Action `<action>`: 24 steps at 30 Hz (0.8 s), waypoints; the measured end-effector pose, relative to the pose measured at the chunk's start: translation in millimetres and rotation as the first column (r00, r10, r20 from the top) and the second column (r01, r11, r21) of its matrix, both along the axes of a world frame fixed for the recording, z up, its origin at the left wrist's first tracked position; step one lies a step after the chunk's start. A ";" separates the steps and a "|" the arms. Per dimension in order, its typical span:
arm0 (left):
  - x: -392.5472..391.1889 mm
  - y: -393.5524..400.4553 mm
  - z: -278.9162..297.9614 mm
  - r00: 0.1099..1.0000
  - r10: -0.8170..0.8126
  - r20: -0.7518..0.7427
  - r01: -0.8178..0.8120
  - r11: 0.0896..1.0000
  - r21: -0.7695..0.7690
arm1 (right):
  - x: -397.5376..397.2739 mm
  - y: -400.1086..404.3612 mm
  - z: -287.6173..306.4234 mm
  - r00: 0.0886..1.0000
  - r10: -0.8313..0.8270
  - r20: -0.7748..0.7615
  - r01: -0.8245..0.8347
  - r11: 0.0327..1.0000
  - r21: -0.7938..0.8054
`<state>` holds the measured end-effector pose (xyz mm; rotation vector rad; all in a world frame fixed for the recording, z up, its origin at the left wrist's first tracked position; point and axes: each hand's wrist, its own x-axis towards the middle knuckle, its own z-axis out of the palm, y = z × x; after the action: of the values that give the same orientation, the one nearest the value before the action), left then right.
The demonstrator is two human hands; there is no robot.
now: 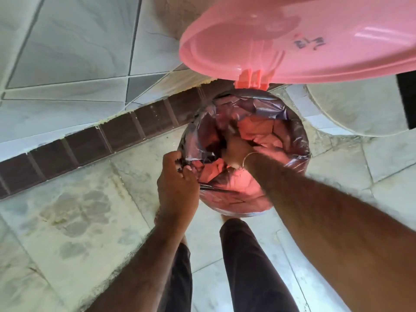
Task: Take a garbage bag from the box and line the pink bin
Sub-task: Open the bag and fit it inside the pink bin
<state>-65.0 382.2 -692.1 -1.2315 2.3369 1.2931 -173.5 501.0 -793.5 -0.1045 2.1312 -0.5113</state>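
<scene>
The pink bin (pixel 234 207) stands on the floor just in front of my legs, its hinged pink lid (pixel 315 41) swung up and open. A thin, translucent purplish garbage bag (pixel 290 122) lies crumpled inside the bin and is draped over most of its rim. My left hand (pixel 177 179) pinches the bag's edge at the bin's left rim. My right hand (pixel 234 146) reaches down inside the bin, pressed into the bag; its fingers are blurred and partly hidden. The box is not in view.
A tiled wall (pixel 67 52) with a dark brown skirting strip (pixel 90 143) runs behind the bin. A white rounded fixture (pixel 360 109) sits at the right. Stained floor tiles (pixel 78 210) spread to the left. My dark trouser legs (pixel 247 266) stand below the bin.
</scene>
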 end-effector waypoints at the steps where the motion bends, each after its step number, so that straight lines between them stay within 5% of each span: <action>1: 1.4 -1.4 -1.9 1.000 -0.011 -0.009 0.011 1.000 -0.001 | 9.6 -6.5 -12.8 0.981 0.117 0.157 -0.117 0.993 -0.015; 3: 2.5 -2.8 -5.4 1.000 -0.018 -0.015 0.018 1.000 -0.006 | 31.4 -18.3 -22.3 0.907 0.214 0.362 -0.217 0.976 -0.033; 6: 3.0 -3.4 -8.5 0.999 -0.023 -0.031 0.022 1.000 -0.017 | 57.4 -27.7 -24.7 0.941 -0.005 0.338 0.072 0.980 -0.186; 8: 2.2 -2.7 -7.3 0.999 -0.029 -0.032 0.029 1.000 -0.009 | 61.9 -21.3 -28.6 0.963 -0.219 0.157 0.255 0.928 -0.271; 10: 1.1 -2.9 -5.7 0.999 -0.023 -0.023 0.024 1.000 0.009 | 56.2 -7.7 -35.5 0.921 -0.367 -0.128 0.340 0.921 -0.190; 12: 0.8 -2.9 -5.1 1.000 -0.021 -0.015 0.021 1.000 0.016 | 39.0 7.3 -34.1 0.908 -0.340 -0.244 0.339 0.940 -0.048; 14: 0.5 -1.7 -4.3 1.000 -0.027 -0.016 0.027 1.000 0.015 | 18.4 25.3 -37.6 0.968 -0.223 -0.112 0.231 0.971 0.064; 17: -0.2 -1.7 -3.6 0.999 -0.038 -0.014 0.039 0.999 0.010 | -11.5 49.8 -59.0 0.975 -0.145 -0.170 0.166 0.979 0.117; 20: 0.3 -2.2 -4.5 0.999 -0.038 -0.003 0.038 0.999 0.009 | -17.9 46.6 -38.0 0.996 -0.061 -0.072 0.067 0.994 0.088; 24: -0.2 -1.2 -4.6 1.000 -0.019 -0.008 0.019 1.000 0.008 | 8.4 29.6 -25.6 0.960 -0.208 -0.185 0.235 0.963 0.135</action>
<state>-65.3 381.0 -696.7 -1.2011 2.3403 1.3025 -165.1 530.6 -819.2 0.1891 2.3562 -0.4770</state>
